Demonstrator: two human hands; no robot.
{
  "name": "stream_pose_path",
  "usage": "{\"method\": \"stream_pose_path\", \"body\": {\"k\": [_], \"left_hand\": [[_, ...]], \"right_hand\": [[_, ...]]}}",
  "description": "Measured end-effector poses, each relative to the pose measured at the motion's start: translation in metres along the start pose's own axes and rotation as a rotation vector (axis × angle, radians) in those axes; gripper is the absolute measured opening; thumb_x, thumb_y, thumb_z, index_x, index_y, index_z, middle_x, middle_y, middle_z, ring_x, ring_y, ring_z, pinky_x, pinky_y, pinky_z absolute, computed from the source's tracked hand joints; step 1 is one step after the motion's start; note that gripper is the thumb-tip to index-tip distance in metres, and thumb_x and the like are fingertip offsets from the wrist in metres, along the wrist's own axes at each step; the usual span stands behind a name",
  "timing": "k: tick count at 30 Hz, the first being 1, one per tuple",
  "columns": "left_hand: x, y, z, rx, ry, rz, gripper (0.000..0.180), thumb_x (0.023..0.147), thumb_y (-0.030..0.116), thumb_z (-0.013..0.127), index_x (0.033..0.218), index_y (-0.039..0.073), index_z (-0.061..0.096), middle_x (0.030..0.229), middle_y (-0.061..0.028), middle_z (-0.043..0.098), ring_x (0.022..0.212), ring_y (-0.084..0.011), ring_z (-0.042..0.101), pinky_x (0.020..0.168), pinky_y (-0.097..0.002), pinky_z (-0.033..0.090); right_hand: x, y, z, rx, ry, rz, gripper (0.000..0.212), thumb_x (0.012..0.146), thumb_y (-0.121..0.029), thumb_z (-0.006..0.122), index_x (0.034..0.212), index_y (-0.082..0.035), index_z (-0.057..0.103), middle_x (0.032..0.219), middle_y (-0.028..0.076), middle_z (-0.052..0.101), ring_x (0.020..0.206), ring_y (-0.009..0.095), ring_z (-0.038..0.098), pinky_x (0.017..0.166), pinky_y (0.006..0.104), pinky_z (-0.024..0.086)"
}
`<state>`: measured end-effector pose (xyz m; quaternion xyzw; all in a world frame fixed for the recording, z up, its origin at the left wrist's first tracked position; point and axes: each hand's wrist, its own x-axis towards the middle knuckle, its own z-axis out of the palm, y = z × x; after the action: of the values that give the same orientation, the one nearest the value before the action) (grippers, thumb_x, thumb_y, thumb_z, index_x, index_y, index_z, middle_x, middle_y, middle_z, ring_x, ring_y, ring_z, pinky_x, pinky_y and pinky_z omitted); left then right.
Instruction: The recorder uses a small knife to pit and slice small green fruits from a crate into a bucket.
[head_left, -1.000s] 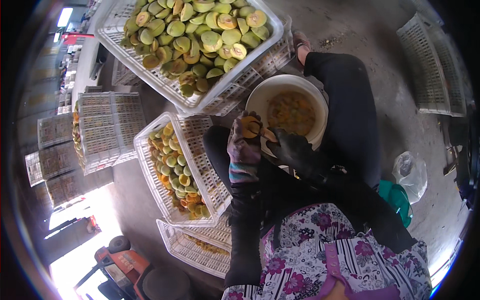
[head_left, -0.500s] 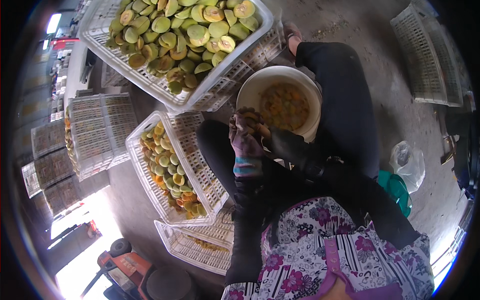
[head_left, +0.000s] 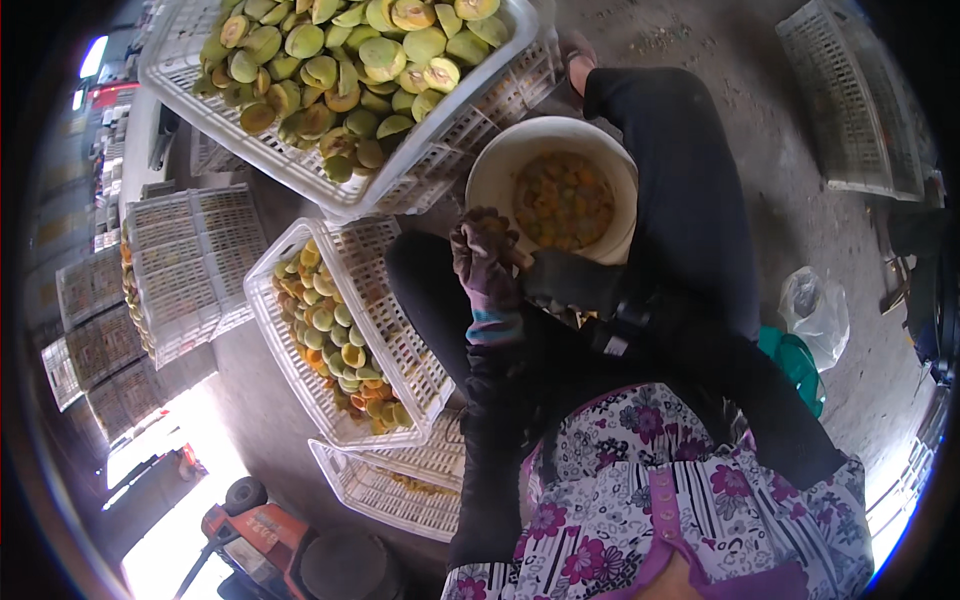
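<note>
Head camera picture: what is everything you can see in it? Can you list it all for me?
big crate of fruit: one, white, green-yellow halved fruit, top left
smaller crate: one, white, partly filled with cut fruit, left of the knees
bucket: one, white, orange-yellow fruit pieces inside, between the legs
flat crate: one, white, below the smaller crate
empty crate: one, white, top right
stacked trays: several, white, far left
plastic bag: one, clear, right
green thing: one, right, partly hidden
apron: one, flowered, bottom
left hand: purple glove, by the bucket rim
right hand: black glove, touching the left hand
</note>
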<state>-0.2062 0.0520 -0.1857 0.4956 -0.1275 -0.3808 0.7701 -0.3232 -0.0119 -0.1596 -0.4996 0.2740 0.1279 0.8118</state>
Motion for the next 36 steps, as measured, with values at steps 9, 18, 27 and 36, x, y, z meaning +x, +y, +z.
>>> {"method": "stream_pose_path", "body": {"k": [9, 18, 27, 36], "left_hand": [[0.014, -0.003, 0.009, 0.299, -0.099, 0.043, 0.032, 0.087, 0.030, 0.055, 0.105, 0.004, 0.049, 0.098, -0.0114, 0.055, 0.080, -0.0201, 0.056, 0.067, -0.0324, 0.048], [0.003, 0.007, -0.003, 0.151, -0.054, -0.068, 0.054, 0.084, 0.051, 0.049, 0.112, 0.005, 0.047, 0.098, -0.0134, 0.056, 0.080, -0.0233, 0.059, 0.068, -0.0337, 0.049], [0.016, 0.020, 0.004, -0.078, 0.266, -0.306, 0.051, 0.089, 0.048, 0.041, 0.113, 0.004, 0.048, 0.097, -0.0122, 0.058, 0.079, -0.0222, 0.059, 0.070, -0.0335, 0.050], [0.006, 0.115, -0.089, -0.844, 0.256, 0.106, 0.064, 0.083, 0.045, 0.052, 0.124, -0.002, 0.040, 0.116, -0.0162, 0.053, 0.105, -0.0261, 0.053, 0.077, -0.0363, 0.051]], "right_hand": [[0.016, 0.027, -0.032, 1.182, -0.899, 0.268, 0.028, 0.091, -0.022, 0.040, 0.108, 0.000, 0.045, 0.063, 0.001, 0.048, 0.049, 0.010, 0.047, 0.042, 0.0252, 0.040], [-0.006, 0.003, -0.013, -0.055, -0.229, -0.195, 0.029, 0.090, -0.023, 0.041, 0.098, 0.000, 0.056, 0.059, 0.002, 0.051, 0.051, 0.009, 0.051, 0.044, 0.0254, 0.040], [-0.020, 0.016, -0.017, -0.796, 0.331, -0.333, 0.023, 0.078, -0.022, 0.055, 0.079, 0.001, 0.059, 0.068, 0.021, 0.058, 0.058, 0.030, 0.060, 0.054, 0.0393, 0.045], [-0.012, 0.047, -0.037, -0.827, 0.704, -0.156, 0.030, 0.079, -0.026, 0.055, 0.102, -0.007, 0.052, 0.082, 0.018, 0.061, 0.076, 0.034, 0.061, 0.070, 0.0438, 0.047]]}}
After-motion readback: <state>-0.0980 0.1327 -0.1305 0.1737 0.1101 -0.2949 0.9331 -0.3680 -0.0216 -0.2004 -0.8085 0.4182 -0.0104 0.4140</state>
